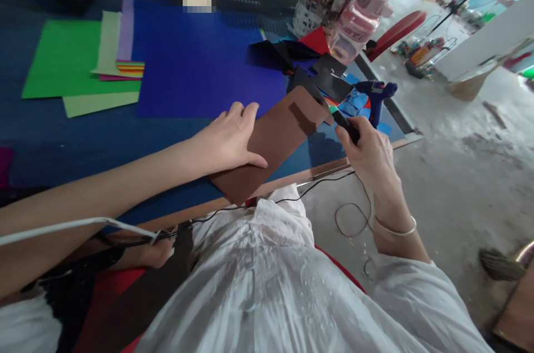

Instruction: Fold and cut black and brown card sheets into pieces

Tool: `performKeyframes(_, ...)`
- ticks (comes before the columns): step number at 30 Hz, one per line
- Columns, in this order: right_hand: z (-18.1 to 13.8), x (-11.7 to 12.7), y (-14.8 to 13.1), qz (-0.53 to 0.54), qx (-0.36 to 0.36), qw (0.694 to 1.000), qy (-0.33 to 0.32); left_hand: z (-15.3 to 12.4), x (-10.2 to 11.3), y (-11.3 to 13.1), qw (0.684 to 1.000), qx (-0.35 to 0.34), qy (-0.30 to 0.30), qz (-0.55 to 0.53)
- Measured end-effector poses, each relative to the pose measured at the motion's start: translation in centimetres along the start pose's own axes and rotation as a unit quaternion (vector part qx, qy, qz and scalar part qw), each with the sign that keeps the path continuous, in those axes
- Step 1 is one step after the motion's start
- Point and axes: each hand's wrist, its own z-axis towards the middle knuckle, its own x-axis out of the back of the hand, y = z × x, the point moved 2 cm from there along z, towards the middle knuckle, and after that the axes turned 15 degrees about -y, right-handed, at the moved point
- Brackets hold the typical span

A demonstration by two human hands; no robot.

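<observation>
A brown rectangular craft sheet with a rounded far corner lies slanted over the table's front edge. Across its left part, my left hand holds it, thumb on the upper face and fingers at the far edge. My right hand is closed round scissors with a black and teal handle. Their dark blades are at the sheet's right end, partly hidden against dark scraps. A dark shadow falls on the sheet near that end.
Blue sheets and green sheets lie on the table's far side. Black scraps, a blue glue gun, a pink bottle and a plant pot stand right. A black cable hangs below. Another person's leg shows lower left.
</observation>
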Motion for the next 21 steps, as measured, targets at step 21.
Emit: performKeyframes(21,9.3,-2.8,-1.6,-0.040,0.097,0.994,0.039,-3.8,6.2,-15.0,0.974,0.191,0.101,-0.068)
